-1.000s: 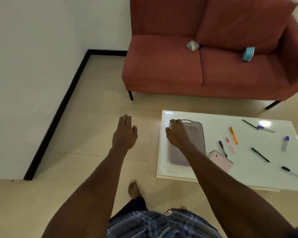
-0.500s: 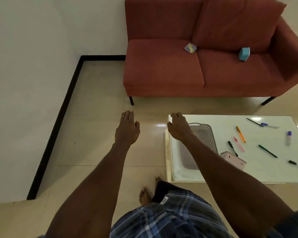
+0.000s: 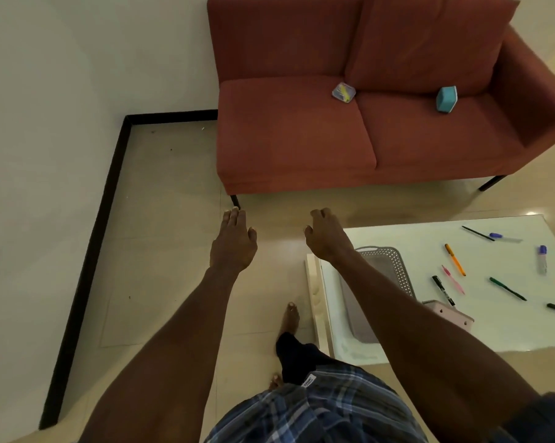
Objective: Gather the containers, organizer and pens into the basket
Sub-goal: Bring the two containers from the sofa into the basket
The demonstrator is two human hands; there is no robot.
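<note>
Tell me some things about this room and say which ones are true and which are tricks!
1. The basket sits on the white table. True.
2. The teal box is on the floor. False: it lies on the sofa.
3. The right hand holds a pen. False: both it and the left hand hold nothing.
4. An orange pen lies on the table. True.
5. The clear container is in the basket. False: it is on the sofa.

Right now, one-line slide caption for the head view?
Both bare hands, left and right, hover empty beside the grey perforated plastic basket on the white table.
</note>
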